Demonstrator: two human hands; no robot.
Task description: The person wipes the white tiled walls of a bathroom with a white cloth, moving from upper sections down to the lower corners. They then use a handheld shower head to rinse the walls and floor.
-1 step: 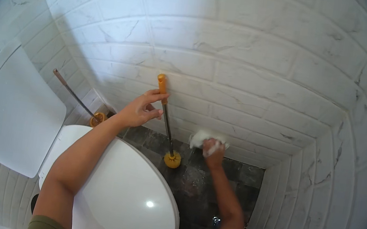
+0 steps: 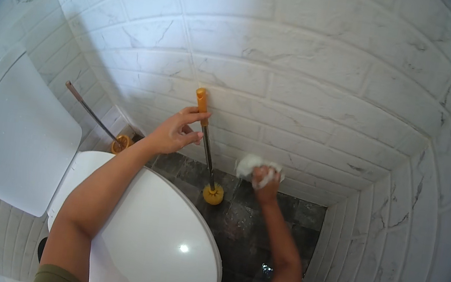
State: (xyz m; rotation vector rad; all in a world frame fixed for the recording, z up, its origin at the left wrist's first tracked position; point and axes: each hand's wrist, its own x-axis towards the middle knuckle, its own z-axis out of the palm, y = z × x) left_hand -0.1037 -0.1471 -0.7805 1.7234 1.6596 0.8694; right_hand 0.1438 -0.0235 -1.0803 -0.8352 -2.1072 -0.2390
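Observation:
A toilet brush (image 2: 208, 150) with an orange handle and metal rod stands slightly tilted, its round yellow head on the dark floor. The fingers of my left hand (image 2: 176, 133) lightly hold it at the lower end of the handle, the thumb beside the rod. Low on the white tiled wall, my right hand (image 2: 266, 186) is closed around a white cloth (image 2: 249, 165) and presses it against the tiles. The cloth is bunched, and slightly blurred.
A white toilet with its lid (image 2: 167, 225) down fills the lower left, its tank (image 2: 21, 135) behind. A second brush (image 2: 94, 114) leans in an orange holder (image 2: 121, 143) by the corner. The grey tiled floor (image 2: 237, 223) looks wet in places.
The right hand and cloth have shifted very slightly along the wall. The brush handle has barely moved, with the left hand still on it.

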